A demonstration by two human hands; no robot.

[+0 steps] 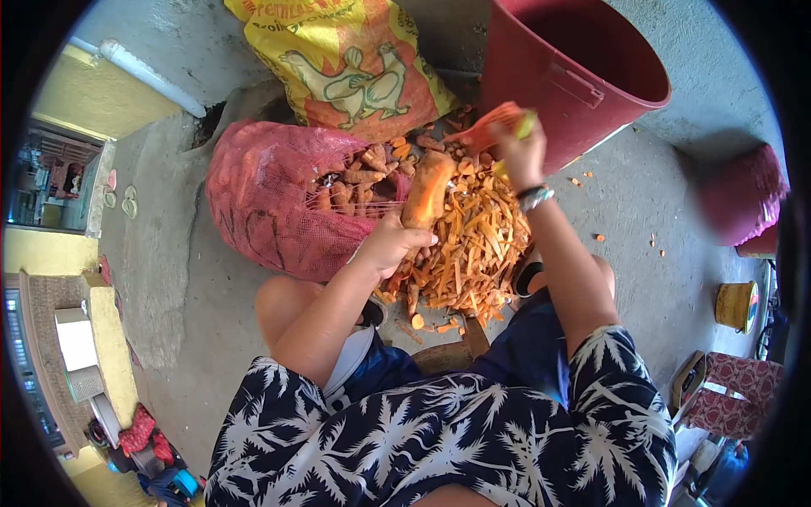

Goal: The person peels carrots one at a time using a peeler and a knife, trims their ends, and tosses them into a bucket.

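Observation:
My left hand is wrapped around the lower end of a large, partly peeled carrot, which points up and away from me. Its bared side is bright orange; the rest keeps brownish skin. My right hand, smeared by motion, grips a yellow-green peeler beyond the carrot's right side, apart from it. The peeler's blade cannot be made out. Under both hands spreads a heap of orange peelings with cut carrot ends. A pink mesh sack of unpeeled carrots lies open left of the heap.
Behind the heap stand a yellow printed sack and a tall red bin against the wall. Scraps dot the concrete floor at right. Farther right are a purple-pink bundle, a yellow bucket and a patterned chair.

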